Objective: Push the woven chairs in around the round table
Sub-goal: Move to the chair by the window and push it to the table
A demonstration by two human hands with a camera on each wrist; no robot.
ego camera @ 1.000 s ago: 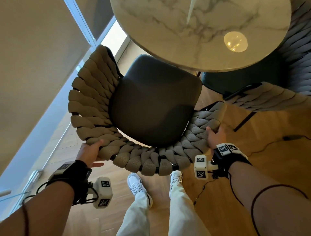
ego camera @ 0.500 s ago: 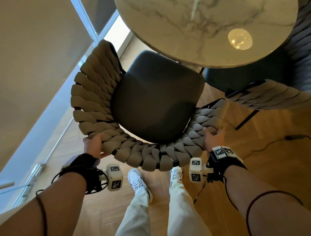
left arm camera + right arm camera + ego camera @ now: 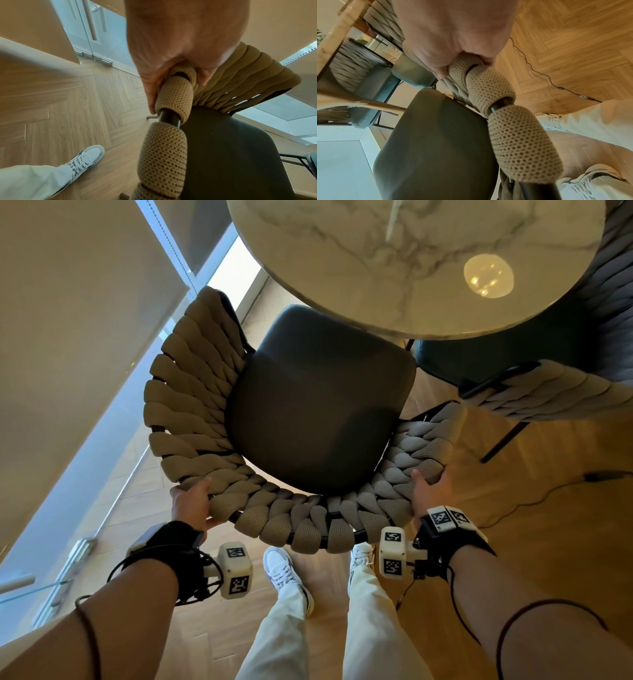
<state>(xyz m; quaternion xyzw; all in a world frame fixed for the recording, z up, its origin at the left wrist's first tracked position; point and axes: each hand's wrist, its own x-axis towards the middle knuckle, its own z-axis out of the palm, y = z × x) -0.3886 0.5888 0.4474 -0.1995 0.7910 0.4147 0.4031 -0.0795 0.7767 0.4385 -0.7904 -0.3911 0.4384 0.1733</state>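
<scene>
A woven chair (image 3: pixel 191 405) with a tan braided back and dark seat cushion (image 3: pixel 318 412) stands in front of me, its seat front just under the edge of the round marble table (image 3: pixel 394 258). My left hand (image 3: pixel 191 503) grips the back rim at its left rear, fingers curled round the weave (image 3: pixel 178 86). My right hand (image 3: pixel 428 491) grips the rim at the right rear (image 3: pixel 481 75). A second woven chair (image 3: pixel 548 395) with a dark seat sits at the table's right.
A window wall with blinds (image 3: pixel 85 320) runs close along the chair's left side. A black cable (image 3: pixel 534 498) lies on the wood floor to the right. My feet in white shoes (image 3: pixel 284 573) stand just behind the chair back.
The chair has slid forward toward the table, its seat front now reaching under the tabletop edge. Both hands kept their grip on the back rim and moved with it.
</scene>
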